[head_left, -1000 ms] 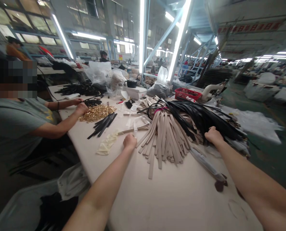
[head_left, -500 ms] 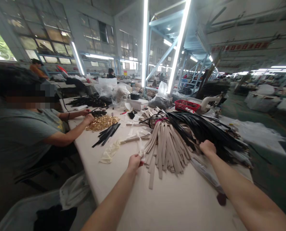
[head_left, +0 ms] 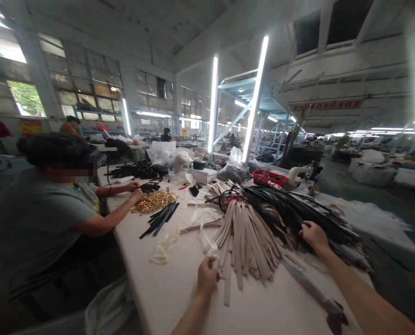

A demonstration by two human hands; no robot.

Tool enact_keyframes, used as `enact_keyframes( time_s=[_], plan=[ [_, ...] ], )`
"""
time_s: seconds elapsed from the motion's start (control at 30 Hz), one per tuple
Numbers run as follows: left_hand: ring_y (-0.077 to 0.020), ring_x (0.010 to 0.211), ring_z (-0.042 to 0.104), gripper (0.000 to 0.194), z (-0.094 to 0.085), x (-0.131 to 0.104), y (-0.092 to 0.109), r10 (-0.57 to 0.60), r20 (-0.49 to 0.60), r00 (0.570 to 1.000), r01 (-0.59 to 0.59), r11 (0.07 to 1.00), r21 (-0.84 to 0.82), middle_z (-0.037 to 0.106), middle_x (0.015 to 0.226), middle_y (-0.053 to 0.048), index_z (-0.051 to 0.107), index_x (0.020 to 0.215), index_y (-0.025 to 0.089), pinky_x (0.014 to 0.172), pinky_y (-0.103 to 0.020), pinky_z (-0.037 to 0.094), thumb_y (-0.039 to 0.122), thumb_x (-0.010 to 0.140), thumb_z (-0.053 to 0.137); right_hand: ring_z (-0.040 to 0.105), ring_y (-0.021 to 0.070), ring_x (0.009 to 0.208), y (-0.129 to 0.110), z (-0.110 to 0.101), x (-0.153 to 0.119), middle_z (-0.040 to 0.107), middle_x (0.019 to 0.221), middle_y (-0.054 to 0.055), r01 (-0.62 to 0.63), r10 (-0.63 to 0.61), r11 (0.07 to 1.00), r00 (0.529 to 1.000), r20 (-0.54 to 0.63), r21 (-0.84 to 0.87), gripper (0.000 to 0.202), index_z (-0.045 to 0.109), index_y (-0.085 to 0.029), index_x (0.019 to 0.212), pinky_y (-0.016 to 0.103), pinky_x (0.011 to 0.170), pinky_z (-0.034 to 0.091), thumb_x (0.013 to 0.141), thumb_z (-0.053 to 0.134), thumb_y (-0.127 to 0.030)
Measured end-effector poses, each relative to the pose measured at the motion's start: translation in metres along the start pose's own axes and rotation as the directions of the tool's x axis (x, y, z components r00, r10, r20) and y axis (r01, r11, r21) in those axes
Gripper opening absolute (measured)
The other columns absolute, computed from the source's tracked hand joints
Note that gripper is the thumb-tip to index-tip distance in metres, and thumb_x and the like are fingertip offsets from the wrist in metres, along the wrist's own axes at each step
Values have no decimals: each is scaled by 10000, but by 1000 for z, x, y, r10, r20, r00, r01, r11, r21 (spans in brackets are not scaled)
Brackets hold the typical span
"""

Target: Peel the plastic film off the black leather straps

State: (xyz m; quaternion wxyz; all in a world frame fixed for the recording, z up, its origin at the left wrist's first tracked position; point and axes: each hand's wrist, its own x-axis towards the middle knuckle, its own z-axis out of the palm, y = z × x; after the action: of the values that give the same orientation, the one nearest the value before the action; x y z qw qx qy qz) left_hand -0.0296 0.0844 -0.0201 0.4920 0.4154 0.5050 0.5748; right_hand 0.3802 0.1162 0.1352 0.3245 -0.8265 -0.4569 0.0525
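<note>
Strips (head_left: 242,242) on pale factory table (head_left: 162,288)

The lower edge cuts off the left forearm (head_left: 192,314); the red banner (head_left: 326,105) is too blurred to read.

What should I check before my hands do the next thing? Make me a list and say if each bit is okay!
1. Left hand holding the filmy strip: ok, it is pinched in the fingers.
2. Right hand gripping the black straps: cannot tell, the fingers are at their edge but the grip is unclear.
3. Beige strips kept apart from the black straps: not ok, some black ones lie across them.
4. Pink tie tight on the beige strips: cannot tell, it is partly hidden.
5. Other person's hand away from yours: ok, it is over by the gold pieces.
</note>
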Motion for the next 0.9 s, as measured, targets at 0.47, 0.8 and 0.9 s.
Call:
enact_keyframes(
  time_s=[0.47,0.8,0.9],
  plan=[
    [-94,408,542,299,-6,8,-24,19,111,994,-17,1000,-16,655,633,5,620,933,160,400,-193,417,378,731,658,667,322,1043,-26,-111,-265,688,1228,131,-100,-417,727,722,553,679,474,620,-272,1324,416,876,541,889,591,-456],
    [-135,555,637,337,3,3,-5,36,155,987,-40,999,23,674,689,-28,650,855,146,491,-219,497,423,682,731,663,181,691,-59,-37,-346,678,784,55,-22,-309,761,867,392,649,411,608,-195,839,272,670,524,965,437,-547],
    [-128,536,618,352,6,-1,1,28,155,988,-36,998,47,664,660,-20,644,814,148,483,-210,473,453,668,743,473,118,338,-52,34,-335,595,580,-19,-319,-127,620,861,493,717,490,543,-200,867,226,344,317,875,463,-683]
  ],
)
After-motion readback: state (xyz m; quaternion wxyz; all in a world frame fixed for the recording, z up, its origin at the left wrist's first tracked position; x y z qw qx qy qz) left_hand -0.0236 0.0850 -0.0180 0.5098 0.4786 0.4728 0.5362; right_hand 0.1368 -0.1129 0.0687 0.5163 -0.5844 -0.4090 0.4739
